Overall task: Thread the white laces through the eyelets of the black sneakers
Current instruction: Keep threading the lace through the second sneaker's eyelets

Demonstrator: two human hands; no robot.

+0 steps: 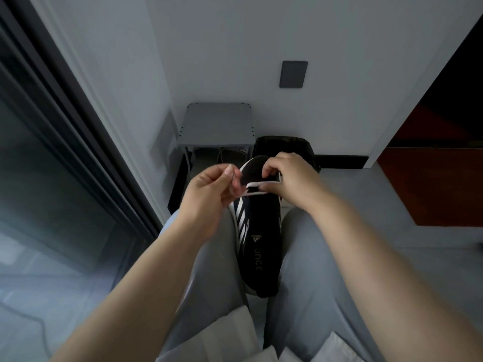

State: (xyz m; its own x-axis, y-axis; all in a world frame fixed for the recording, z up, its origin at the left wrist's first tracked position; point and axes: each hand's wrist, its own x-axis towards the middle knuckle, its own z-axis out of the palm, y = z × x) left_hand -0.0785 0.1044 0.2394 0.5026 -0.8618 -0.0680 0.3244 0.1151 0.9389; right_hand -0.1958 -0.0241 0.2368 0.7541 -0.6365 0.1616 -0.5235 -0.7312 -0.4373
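White-walled corner, stool (217, 124) far: lacing looks barely begun.
Wedged between thighs (311, 257), toe far: black sneaker (261, 231); left hand (206, 197) pinches white lace (261, 184) left of it, right hand (290, 178) pinches it at right eyelets. Next: tip into next eyelet.

a black sneaker (258, 231) lies wedged between grey-trousered thighs (308, 270), toe pointing away. the left hand (206, 194) pinches one end of the white lace (257, 184) between thumb and fingers (230, 176), holding it taut on that side. the right hand (292, 178) curls its fingers over the sneaker's forepart, thumb against the lace where it crosses between the two sets of fingers.
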